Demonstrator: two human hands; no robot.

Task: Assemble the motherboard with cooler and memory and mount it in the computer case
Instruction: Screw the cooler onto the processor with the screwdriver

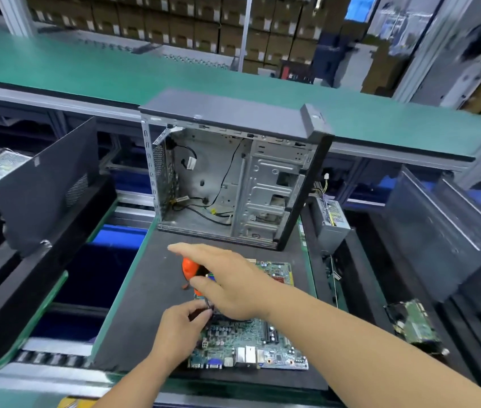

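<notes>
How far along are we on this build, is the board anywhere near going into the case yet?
Early stage. Done: the computer case stands open and empty apart from loose cables. In hand: the motherboard lies flat on the mat in front of it; the right hand reaches across above an orange tool, and the left hand pinches something small and dark at the board. Left: no cooler visible on the board, memory unclear, mounting not begun.

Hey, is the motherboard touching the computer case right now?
Apart. The head view shows a strip of bare dark mat between the motherboard lying flat and the open computer case standing behind it.
</notes>
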